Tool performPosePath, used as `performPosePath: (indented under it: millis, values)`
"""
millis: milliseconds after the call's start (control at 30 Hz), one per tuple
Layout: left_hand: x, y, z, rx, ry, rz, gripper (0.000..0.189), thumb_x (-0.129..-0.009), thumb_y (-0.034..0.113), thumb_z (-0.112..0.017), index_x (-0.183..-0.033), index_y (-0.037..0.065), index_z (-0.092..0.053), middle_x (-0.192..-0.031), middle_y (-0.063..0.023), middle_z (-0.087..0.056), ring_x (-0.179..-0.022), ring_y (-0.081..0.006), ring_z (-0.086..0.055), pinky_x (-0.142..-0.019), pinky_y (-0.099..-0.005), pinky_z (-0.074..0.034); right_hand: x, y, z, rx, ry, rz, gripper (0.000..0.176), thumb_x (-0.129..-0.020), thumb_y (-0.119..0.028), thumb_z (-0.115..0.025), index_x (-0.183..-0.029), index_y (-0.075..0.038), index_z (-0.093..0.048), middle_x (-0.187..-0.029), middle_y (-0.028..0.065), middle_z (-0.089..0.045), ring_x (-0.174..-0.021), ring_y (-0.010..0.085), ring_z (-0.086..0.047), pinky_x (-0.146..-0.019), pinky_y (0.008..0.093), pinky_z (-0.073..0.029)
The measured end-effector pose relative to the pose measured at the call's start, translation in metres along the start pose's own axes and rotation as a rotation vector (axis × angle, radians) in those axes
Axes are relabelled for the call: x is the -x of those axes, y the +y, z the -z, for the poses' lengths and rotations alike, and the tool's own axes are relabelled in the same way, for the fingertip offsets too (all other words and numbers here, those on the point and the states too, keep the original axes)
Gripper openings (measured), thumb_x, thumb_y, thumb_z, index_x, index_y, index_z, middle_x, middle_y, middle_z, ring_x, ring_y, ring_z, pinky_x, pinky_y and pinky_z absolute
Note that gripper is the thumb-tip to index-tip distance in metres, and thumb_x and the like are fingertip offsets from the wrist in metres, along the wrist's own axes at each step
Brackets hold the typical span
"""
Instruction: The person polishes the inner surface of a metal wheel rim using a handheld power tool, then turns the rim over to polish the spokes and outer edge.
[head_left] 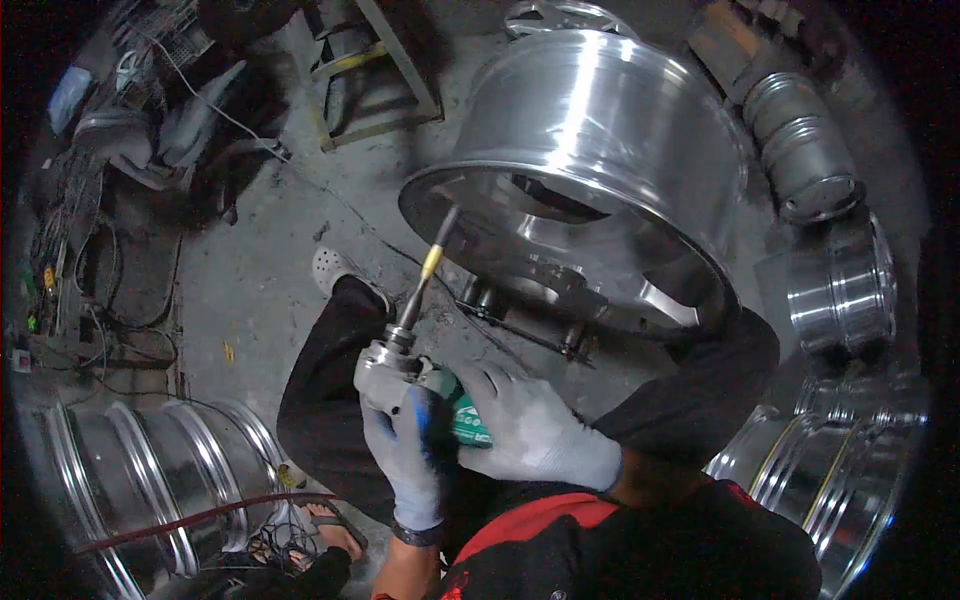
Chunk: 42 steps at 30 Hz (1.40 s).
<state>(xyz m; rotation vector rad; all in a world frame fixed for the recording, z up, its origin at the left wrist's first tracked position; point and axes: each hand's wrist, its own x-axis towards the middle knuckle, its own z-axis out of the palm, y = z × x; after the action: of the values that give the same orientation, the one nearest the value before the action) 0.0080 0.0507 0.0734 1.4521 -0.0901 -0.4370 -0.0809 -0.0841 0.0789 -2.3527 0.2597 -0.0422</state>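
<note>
1. Silver metal, brightly polished, forms the large barrel-shaped wheel (pixel 600 115), which lies ahead of the person between the spread legs in black trousers (pixel 330 385), its open mouth turned toward them.
2. Just below its near edge shows a black metal bar with short rollers (pixel 572 340); whether the two touch, I cannot tell.
3. Left hand (pixel 405 435), in a pale grey glove with a blue patch: its grip is closed around the silver head of a green-bodied power tool (pixel 467 424).
4. Right hand (pixel 535 430), in a matching pale glove: its grip is clamped on the tool's green body.
5. From the head runs a slim metal shaft with a yellow band (pixel 432 262); its dark tip overlaps the wheel's mouth, contact unclear.
6. More silver rims (pixel 150 475) lie at lower left, near a sandalled foot (pixel 338 535).
7. Grey concrete floor (pixel 235 300) spreads beneath, crossed by a thin cable.
</note>
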Motion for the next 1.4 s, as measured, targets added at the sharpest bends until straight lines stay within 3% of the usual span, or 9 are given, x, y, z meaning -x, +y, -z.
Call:
performPosePath:
  millis: [300, 433, 600, 700, 867, 967, 1133, 1200, 1400]
  values:
    - [-0.035, -0.009, 0.014, 0.481, -0.277, 0.229, 0.059, -0.102, 0.044, -0.06, -0.144, 0.004, -0.048, -0.123, -0.0136, -0.066, -0.104, -0.0247, -0.069, -0.093, -0.0414, -0.058, 0.019, 0.025, -0.001, -0.54, -0.338, -0.185, 0.1, -0.086, -0.05, -0.08, -0.157, 0.0, -0.031, -0.134, 0.0363, -0.059, -0.124, 0.0517, -0.06, -0.105, 0.0523, -0.051]
    - [-0.066, 0.005, 0.033, 0.254, -0.356, 0.207, 0.059, -0.102, 0.054, -0.056, -0.133, 0.003, -0.057, -0.116, -0.012, -0.068, -0.101, -0.0236, -0.069, -0.091, -0.0414, -0.056, 0.025, 0.03, -0.024, -0.582, -0.197, -0.102, 0.099, -0.085, -0.046, -0.083, -0.155, 0.002, -0.034, -0.133, 0.0341, -0.061, -0.121, 0.0498, -0.063, -0.103, 0.0524, -0.052]
    - [-0.097, 0.006, 0.034, 0.117, -0.362, 0.125, 0.042, -0.096, 0.024, -0.07, -0.128, 0.0, -0.059, -0.117, -0.0167, -0.067, -0.102, -0.0306, -0.068, -0.093, -0.0403, -0.054, 0.017, 0.029, -0.032, -0.627, -0.049, -0.058, 0.097, -0.084, -0.033, -0.089, -0.152, 0.009, -0.035, -0.129, 0.0266, -0.066, -0.121, 0.0348, -0.068, -0.102, 0.0407, -0.052]
    - [-0.113, 0.001, 0.029, -0.013, -0.335, 0.102, 0.038, -0.091, 0.003, -0.075, -0.125, -0.003, -0.06, -0.117, -0.0187, -0.066, -0.103, -0.034, -0.068, -0.094, -0.0398, -0.053, 0.002, 0.029, -0.016, -0.644, -0.05, -0.035, 0.094, -0.086, -0.031, -0.086, -0.152, 0.012, -0.034, -0.139, 0.0318, -0.059, -0.124, 0.0419, -0.065, -0.105, 0.045, -0.052]
    - [-0.127, -0.002, 0.02, 0.03, -0.32, 0.176, 0.037, -0.09, 0.001, -0.075, -0.124, -0.001, -0.061, -0.118, -0.0184, -0.067, -0.104, -0.0353, -0.068, -0.094, -0.0405, -0.054, 0.0, 0.036, -0.017, -0.685, -0.001, -0.012, 0.088, -0.093, -0.027, -0.078, -0.157, 0.008, -0.029, -0.151, 0.0311, -0.051, -0.134, 0.0393, -0.06, -0.111, 0.0441, -0.047]
    - [-0.135, 0.0, 0.015, -0.435, -0.51, -0.37, 0.032, -0.093, 0.004, -0.073, -0.123, -0.001, -0.062, -0.115, -0.0177, -0.067, -0.103, -0.0323, -0.069, -0.092, -0.0391, -0.054, 0.005, 0.036, -0.019, -0.751, -0.028, -0.056, 0.085, -0.097, -0.024, -0.074, -0.16, 0.007, -0.025, -0.154, 0.0306, -0.048, -0.138, 0.0371, -0.056, -0.115, 0.043, -0.044]
    - [-0.127, 0.007, 0.003, 0.085, -0.581, 0.222, 0.046, -0.106, 0.039, -0.052, -0.126, -0.002, -0.059, -0.112, -0.0112, -0.068, -0.102, -0.0183, -0.068, -0.091, -0.0336, -0.054, 0.008, 0.031, -0.012, -0.79, -0.097, -0.21, 0.083, -0.1, -0.023, -0.071, -0.161, 0.005, -0.025, -0.155, 0.0302, -0.048, -0.14, 0.0349, -0.055, -0.116, 0.0424, -0.042]
    - [-0.127, 0.004, 0.003, 0.088, -0.56, 0.235, 0.046, -0.106, 0.038, -0.052, -0.126, -0.002, -0.06, -0.112, -0.011, -0.068, -0.103, -0.0187, -0.068, -0.093, -0.0332, -0.053, 0.006, 0.031, -0.01, -0.745, -0.105, -0.234, 0.082, -0.099, -0.013, -0.071, -0.163, 0.003, -0.023, -0.147, 0.0211, -0.058, -0.135, 0.0246, -0.058, -0.113, 0.0382, -0.044]
    - [-0.131, 0.0, 0.013, -0.033, -0.503, 0.123, 0.046, -0.105, 0.037, -0.053, -0.122, -0.004, -0.064, -0.114, -0.0109, -0.068, -0.107, -0.0181, -0.065, -0.097, -0.0309, -0.048, 0.0, 0.033, -0.015, -0.837, -0.125, -0.237, 0.081, -0.1, -0.02, -0.071, -0.162, 0.004, -0.026, -0.152, 0.0296, -0.052, -0.139, 0.032, -0.056, -0.114, 0.041, -0.043]
